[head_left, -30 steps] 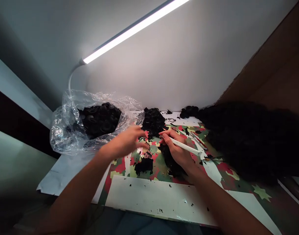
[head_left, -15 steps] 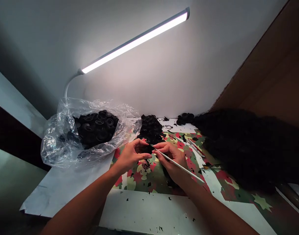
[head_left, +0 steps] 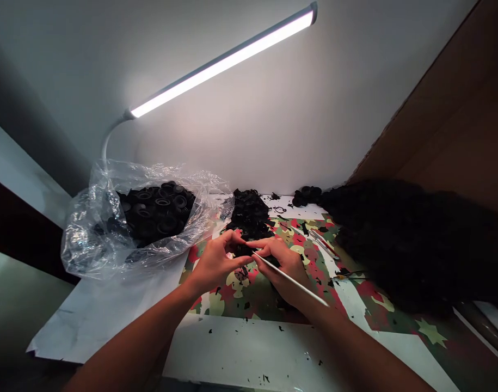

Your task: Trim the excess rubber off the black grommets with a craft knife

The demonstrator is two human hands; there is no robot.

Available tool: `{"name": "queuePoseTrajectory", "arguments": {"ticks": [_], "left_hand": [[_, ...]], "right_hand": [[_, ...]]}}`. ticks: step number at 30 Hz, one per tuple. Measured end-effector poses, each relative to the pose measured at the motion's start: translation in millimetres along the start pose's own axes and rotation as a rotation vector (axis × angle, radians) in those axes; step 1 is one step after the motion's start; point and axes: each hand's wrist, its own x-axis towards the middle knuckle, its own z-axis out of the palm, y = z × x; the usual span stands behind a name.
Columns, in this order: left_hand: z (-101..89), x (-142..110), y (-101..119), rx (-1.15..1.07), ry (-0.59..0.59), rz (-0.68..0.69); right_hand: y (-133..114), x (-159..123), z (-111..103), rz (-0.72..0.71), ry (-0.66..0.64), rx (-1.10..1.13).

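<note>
head view shows the left hand (head_left: 216, 263) pinching a small black piece (head_left: 243, 250) at six o'clock from the middle. the right hand (head_left: 284, 267) grips a thin white stick (head_left: 295, 282) that points to four o'clock. a see-through bag (head_left: 80, 239) is at ten o'clock from the hands.

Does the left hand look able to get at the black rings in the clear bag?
Probably yes: the black rings lie exposed, only the edge of the clear bag between, though the left hand holds a black piece.
</note>
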Motion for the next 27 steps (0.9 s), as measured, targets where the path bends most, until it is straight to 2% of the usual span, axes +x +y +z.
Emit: {"name": "queuePoseTrajectory", "arguments": {"ticks": [3,5,8,12,16,21,24,27], "left_hand": [[0.9,-4,2,0.112,0.031,0.054],[2.7,-8,5,0.109,0.050,0.097],[4.9,-12,12,-0.082,0.058,0.130],[1.9,-9,14,-0.454,0.051,0.115],[-1.4,-1,6,-0.581,0.057,0.052],[1.8,0,-2,-0.492,0.033,-0.032],[3.7,-1,-3,-0.424,0.051,-0.045],[5.1,-1,-4,-0.366,0.063,-0.071]], "right_hand": [[2,0,6,-0.112,0.065,-0.082],[6,4,6,-0.090,0.136,-0.155],[19,13,-2,0.087,0.162,-0.277],[35,20,-17,0.223,0.044,-0.388],[26,20,-21,0.275,0.013,-0.236],[8,15,-21,0.255,0.137,0.084],[7,11,-19,0.195,0.120,0.259],[7,10,-17,0.156,0.113,0.320]]}}
